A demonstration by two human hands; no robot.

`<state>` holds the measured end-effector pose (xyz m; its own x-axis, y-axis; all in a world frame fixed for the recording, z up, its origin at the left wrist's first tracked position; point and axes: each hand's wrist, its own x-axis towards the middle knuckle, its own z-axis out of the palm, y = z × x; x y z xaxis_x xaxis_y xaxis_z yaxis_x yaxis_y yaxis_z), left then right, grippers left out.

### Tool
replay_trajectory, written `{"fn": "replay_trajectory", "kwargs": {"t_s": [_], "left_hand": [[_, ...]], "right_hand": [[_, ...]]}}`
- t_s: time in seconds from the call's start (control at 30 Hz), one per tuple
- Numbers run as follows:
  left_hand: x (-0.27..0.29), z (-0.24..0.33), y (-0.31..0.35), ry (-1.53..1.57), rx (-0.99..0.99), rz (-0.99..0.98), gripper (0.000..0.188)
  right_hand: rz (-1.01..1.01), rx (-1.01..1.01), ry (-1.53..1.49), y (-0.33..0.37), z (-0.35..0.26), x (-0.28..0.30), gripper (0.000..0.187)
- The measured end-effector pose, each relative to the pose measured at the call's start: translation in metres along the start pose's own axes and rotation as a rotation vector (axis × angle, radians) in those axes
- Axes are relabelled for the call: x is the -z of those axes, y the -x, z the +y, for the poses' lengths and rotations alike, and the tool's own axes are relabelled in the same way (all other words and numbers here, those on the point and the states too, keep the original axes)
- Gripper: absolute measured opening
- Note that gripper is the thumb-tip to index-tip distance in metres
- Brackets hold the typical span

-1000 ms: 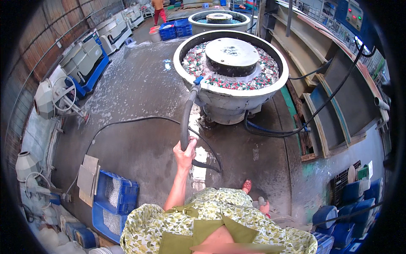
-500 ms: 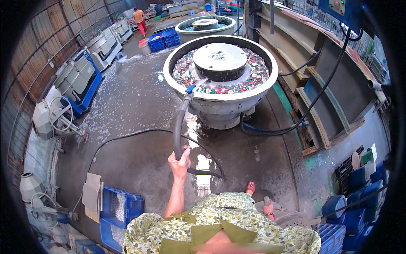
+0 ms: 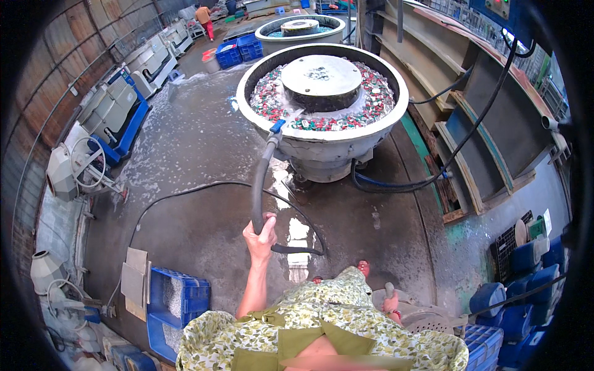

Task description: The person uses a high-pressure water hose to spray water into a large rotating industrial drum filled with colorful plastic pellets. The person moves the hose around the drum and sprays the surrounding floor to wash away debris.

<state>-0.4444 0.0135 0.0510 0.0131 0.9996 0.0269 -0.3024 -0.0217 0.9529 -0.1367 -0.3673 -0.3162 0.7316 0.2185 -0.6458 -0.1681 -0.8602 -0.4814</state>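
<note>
My left hand point(image 3: 260, 237) is wrapped round a thick dark hose point(image 3: 259, 185), ahead of my body. At the hose's far end a blue-handled valve point(image 3: 277, 126) hangs at the near rim of a round white tub point(image 3: 322, 137), and water runs from it into the tub. Small red, green and white pieces point(image 3: 263, 99) fill the ring around the tub's white-topped centre point(image 3: 322, 74). Low at my right side, my right hand point(image 3: 391, 303) is closed on the handle of a grey perforated scoop point(image 3: 430, 324), partly hidden by my clothes.
The hose's slack loops over the wet floor point(image 3: 192, 229). Blue crates point(image 3: 197, 303) with pale bits stand at lower left. Blue drums point(image 3: 489, 300) stand at right, below sloped metal troughs point(image 3: 489, 130). Another round tub point(image 3: 272, 42) and a person point(image 3: 205, 21) are farther back.
The tub sits slightly higher and larger in view. My feet have shifted, with both now peeking out past my clothes. Each hand keeps its hold, and water still runs.
</note>
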Motion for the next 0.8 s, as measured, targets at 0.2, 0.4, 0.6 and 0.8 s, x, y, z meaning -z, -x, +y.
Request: {"fn": "replay_trajectory", "kwargs": {"t_s": [0.2,0.4,0.6,0.8], "left_hand": [[-0.013,-0.011,-0.004,0.001,0.004,0.02,0.011],[-0.037,-0.017,-0.012,0.02,0.002,0.062,0.009],[-0.059,-0.013,-0.016,-0.063,-0.025,0.097,0.011],[-0.08,-0.018,-0.015,-0.078,-0.023,0.123,0.013]], "right_hand": [[-0.062,0.04,0.164,0.018,-0.026,0.022,0.06],[-0.031,0.148,0.329,-0.051,-0.043,0.045,0.061],[-0.084,0.08,-0.048,-0.083,-0.181,0.039,0.061],[-0.177,0.438,0.091,-0.129,-0.239,0.007,0.064]]}}
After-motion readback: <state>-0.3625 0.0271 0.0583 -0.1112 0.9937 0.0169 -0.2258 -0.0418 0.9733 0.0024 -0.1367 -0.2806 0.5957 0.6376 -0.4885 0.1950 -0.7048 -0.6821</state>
